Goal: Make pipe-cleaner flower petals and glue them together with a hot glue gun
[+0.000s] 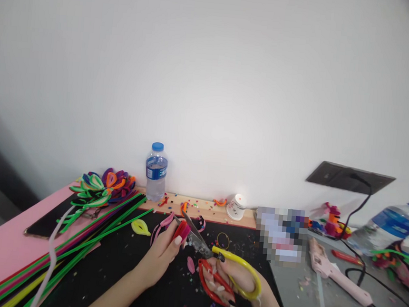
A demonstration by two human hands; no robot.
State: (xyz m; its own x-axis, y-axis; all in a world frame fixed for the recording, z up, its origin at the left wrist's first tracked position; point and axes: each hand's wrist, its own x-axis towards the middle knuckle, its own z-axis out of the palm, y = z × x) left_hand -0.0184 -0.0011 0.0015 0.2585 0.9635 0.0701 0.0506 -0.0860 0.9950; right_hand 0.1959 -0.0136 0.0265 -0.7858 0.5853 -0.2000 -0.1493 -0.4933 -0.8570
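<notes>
My left hand (161, 255) is closed around a folded bundle of red and pink pipe cleaner (181, 232), held between thumb and fingers. In my right hand (227, 277) is a pair of scissors (199, 241). Its yellow handle loop lies over the thumb side, and a red loop surrounds the fingers. The metal blades are apart and point up and left, right beside the red and pink bundle; whether they touch it I cannot tell. A loose pink petal-shaped piece (191, 265) lies between my hands. A yellow pipe cleaner loop (140, 227) is left of my left hand.
Long pipe cleaners (85, 243) and a colourful looped bunch (104, 188) lie on the left, beside a dark phone (46, 221). A water bottle (156, 173) and paper cup (236, 207) stand by the wall. A pink corded glue gun (340, 277) lies right.
</notes>
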